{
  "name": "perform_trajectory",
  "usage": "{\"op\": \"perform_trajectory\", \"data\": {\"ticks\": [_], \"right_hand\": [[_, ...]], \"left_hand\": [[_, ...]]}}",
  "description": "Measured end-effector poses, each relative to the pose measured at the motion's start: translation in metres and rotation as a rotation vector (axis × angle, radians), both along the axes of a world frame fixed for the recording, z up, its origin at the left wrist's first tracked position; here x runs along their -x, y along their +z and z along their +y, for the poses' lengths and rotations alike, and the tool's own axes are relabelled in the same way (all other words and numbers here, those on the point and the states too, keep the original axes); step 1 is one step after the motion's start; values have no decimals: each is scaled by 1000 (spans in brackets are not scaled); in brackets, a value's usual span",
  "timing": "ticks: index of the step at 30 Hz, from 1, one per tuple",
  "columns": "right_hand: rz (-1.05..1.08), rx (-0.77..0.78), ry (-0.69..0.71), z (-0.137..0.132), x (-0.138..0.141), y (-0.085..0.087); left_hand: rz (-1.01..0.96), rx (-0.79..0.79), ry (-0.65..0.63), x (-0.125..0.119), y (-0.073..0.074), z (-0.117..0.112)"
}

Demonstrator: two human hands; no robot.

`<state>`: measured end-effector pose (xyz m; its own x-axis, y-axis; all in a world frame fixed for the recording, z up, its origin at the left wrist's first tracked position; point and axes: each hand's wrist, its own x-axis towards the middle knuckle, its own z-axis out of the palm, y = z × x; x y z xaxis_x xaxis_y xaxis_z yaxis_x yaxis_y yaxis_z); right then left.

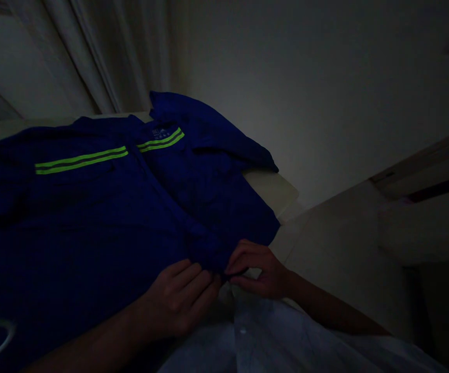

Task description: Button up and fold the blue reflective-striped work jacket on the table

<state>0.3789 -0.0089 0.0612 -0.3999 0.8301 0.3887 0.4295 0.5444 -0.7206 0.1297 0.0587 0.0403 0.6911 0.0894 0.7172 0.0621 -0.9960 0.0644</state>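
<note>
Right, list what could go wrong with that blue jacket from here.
1. The room is very dark, so the hem of the blue jacket is hard to see; a fastening there could be misaligned.
2. Both the left hand and the right hand pinch only the bottom edge, so a pull might drag the spread jacket out of shape.
3. Its far shoulder hangs past the edge of the white surface and might slide off.

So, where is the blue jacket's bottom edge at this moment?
In the head view it lies low and centre on the blue jacket, pinched between the left hand and the right hand, just above a white cloth.
</note>
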Motion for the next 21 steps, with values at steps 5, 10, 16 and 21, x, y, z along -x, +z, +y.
{"op": "perform_trajectory", "data": {"ticks": [5,10,16,21], "right_hand": [[-28,-38,-9,-1,3,0],[-35,29,17,-1,6,5],[-44,248,29,5,6,8],[-239,204,133,17,7,14]], "left_hand": [[20,-10,-47,2,-1,1],[11,7,-46,0,5,-1],[91,-52,-124,-5,6,-8],[112,-8,-129,-7,3,-16]]}}
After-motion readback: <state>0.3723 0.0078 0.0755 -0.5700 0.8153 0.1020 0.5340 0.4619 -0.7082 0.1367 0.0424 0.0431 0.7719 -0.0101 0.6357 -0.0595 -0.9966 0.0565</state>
